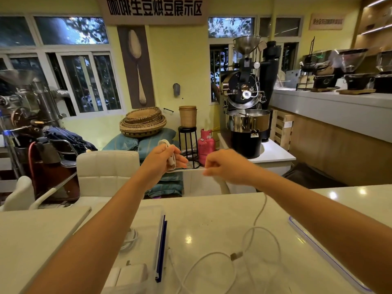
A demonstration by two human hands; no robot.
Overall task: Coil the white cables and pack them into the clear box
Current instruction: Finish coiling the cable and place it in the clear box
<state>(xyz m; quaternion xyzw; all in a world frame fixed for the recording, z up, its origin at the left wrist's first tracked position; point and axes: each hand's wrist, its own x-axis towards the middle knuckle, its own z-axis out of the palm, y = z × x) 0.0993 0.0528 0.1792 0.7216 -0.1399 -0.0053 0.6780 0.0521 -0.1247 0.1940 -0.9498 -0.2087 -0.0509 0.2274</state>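
My left hand (164,159) is raised above the far edge of the white table and grips a folded bundle of white cable (172,158). A short stretch of that cable runs right to my right hand (220,166), which pinches it with curled fingers. From there the cable hangs down to the table and lies in loose loops (254,247) at the front right. The clear box (146,230) with a blue clip edge stands at the front left; a coiled white cable (129,240) and a white charger (131,274) lie inside it.
The box's clear lid (314,240) with a blue rim lies at the right under my right forearm. White chairs (106,168) stand just beyond the table's far edge. A coffee roaster (246,115) and a pink gas cylinder (205,145) stand further back.
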